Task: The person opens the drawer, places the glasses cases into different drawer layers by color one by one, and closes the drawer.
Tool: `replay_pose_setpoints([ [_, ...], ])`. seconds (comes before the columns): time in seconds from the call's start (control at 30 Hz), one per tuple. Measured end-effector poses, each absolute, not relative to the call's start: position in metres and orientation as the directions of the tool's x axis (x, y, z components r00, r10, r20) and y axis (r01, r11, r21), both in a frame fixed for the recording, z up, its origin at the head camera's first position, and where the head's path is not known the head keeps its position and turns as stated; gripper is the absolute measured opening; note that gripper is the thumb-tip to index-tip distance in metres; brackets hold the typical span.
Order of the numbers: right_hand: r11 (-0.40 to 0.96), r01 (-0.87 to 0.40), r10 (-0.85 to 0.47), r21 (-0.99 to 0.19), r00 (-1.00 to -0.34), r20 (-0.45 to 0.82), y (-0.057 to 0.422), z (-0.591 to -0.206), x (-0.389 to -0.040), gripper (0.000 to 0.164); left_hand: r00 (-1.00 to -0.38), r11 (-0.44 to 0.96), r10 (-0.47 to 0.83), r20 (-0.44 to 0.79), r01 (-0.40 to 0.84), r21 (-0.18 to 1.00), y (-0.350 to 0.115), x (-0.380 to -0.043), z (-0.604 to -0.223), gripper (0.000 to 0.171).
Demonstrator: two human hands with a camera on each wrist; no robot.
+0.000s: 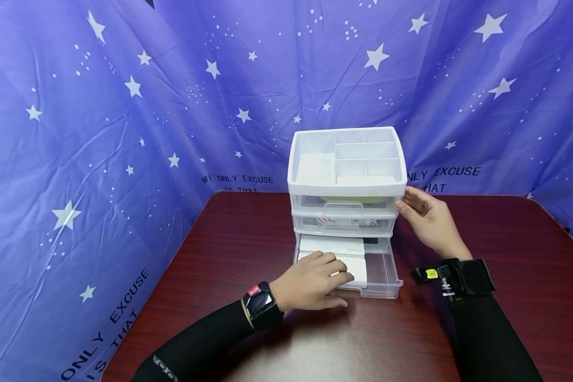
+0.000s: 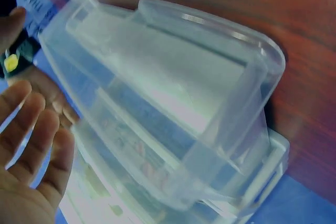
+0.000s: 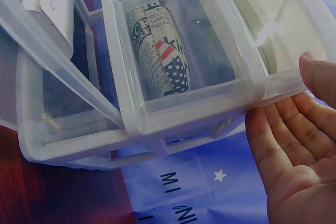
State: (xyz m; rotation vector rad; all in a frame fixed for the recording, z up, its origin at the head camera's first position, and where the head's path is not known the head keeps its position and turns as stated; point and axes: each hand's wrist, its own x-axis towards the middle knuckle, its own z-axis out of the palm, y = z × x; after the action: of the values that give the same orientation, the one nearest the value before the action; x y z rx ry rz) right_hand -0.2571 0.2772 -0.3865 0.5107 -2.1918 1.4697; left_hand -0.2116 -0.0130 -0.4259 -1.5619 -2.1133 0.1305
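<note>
A white and clear plastic drawer unit [image 1: 346,190] stands on the table. Its bottom drawer [image 1: 379,273] is pulled out, with white flat boxes [image 1: 331,244] inside. My left hand [image 1: 312,281] is over the front left of that drawer, fingers extended and holding nothing; in the left wrist view its fingers [image 2: 32,124] lie beside the clear drawer. At the unit's upper right side, my right hand [image 1: 430,220] touches the frame with nearly straight fingertips, thumb by the front corner. The middle drawer [image 3: 210,51], pushed in, contains a printed item [image 3: 160,51].
On top of the unit is a divided tray [image 1: 367,151] with a white item in its left compartment. The dark red wooden table [image 1: 239,239] extends on both sides. Behind it hangs a blue curtain [image 1: 267,69] with white stars.
</note>
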Motion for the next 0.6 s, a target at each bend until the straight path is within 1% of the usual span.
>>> replay_pose_setpoints([
  [0.1,0.369,-0.531,-0.054,-0.763,-0.832,0.553,0.277,-0.386,-0.257,0.038,-0.194,0.336,0.922,0.335,0.83,-0.444,-0.009,-0.206,-0.43,0.041],
  [0.2,0.359,-0.537,-0.062,-0.763,-0.83,0.555,0.278,-0.387,-0.258,0.04,-0.169,0.333,0.923,0.345,0.8,-0.5,-0.006,-0.202,-0.435,0.028],
  [0.27,0.353,-0.542,-0.066,-0.763,-0.828,0.557,0.279,-0.388,-0.258,0.04,-0.158,0.33,0.925,0.345,0.782,-0.528,-0.004,-0.201,-0.438,0.023],
  [0.43,0.36,-0.538,-0.064,-0.762,-0.829,0.555,0.282,-0.394,-0.263,0.039,-0.15,0.332,0.929,0.338,0.742,-0.583,-0.003,-0.197,-0.443,0.029],
  [0.6,0.38,-0.524,-0.056,-0.762,-0.836,0.547,0.289,-0.405,-0.275,0.04,-0.151,0.338,0.93,0.335,0.706,-0.622,-0.001,-0.194,-0.447,0.027],
])
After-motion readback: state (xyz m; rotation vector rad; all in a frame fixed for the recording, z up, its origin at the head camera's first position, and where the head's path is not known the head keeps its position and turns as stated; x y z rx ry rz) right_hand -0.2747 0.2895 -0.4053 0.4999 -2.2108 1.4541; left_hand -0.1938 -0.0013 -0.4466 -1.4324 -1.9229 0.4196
